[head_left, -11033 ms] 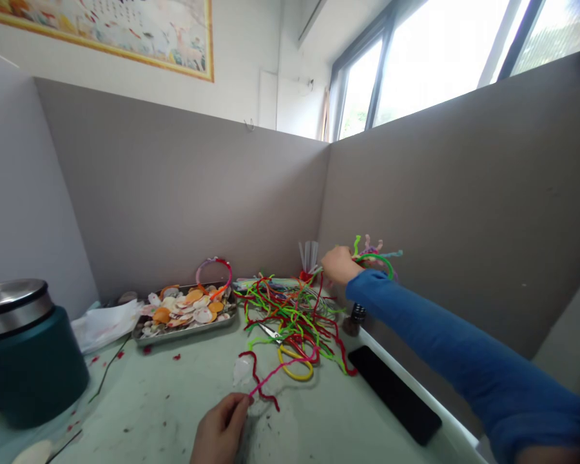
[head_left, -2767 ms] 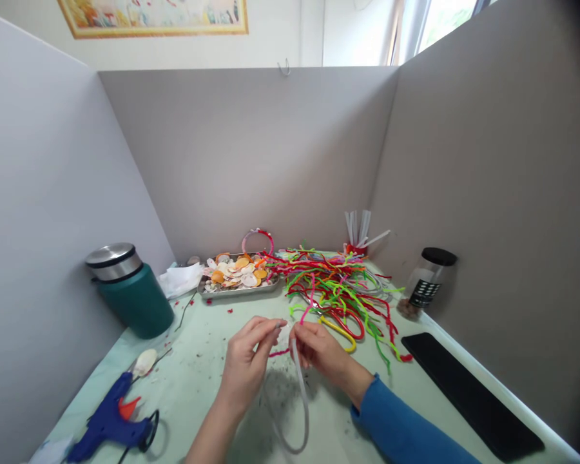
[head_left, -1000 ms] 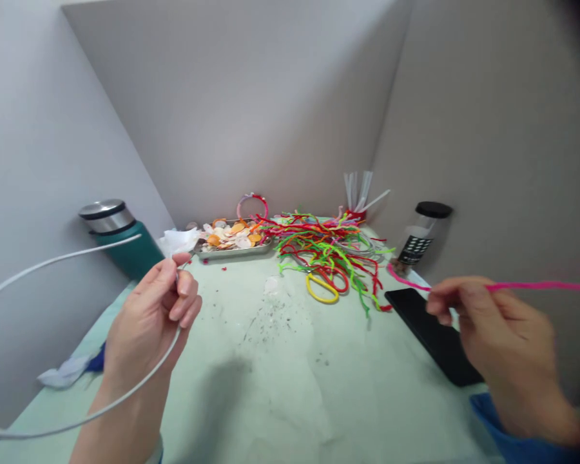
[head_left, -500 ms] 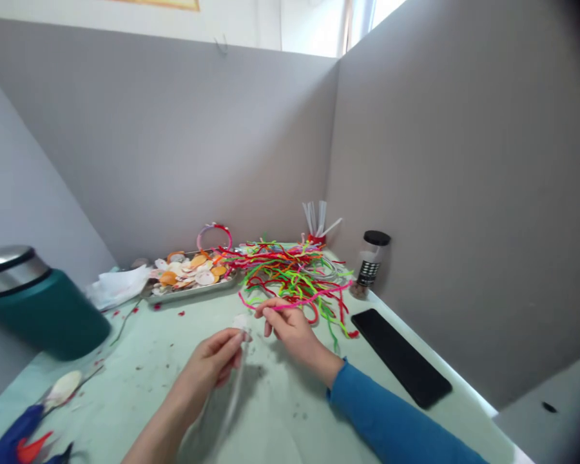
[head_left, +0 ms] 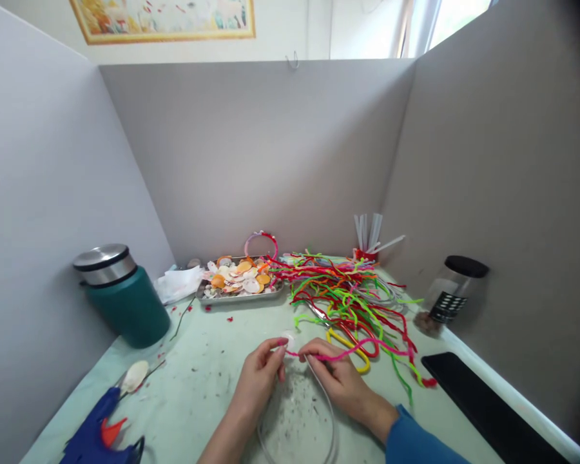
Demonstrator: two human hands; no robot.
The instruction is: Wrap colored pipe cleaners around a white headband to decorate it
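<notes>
My left hand and my right hand meet low in the middle of the pale green table. The left pinches one end of a thin white hoop-shaped band that curves down toward me. My right hand pinches a pink pipe cleaner against that same end; the pink strand trails off to the right. A small white shell lies just beyond my fingertips.
A tangle of coloured pipe cleaners with yellow-handled scissors lies behind my right hand. A metal tray of shells, a teal flask, a blue glue gun, a jar and a black phone ring the table.
One second ago my hands were raised and wide apart, white band in the left, pink pipe cleaner in the right. They have come down together over the table, pink strand against the band's end.
</notes>
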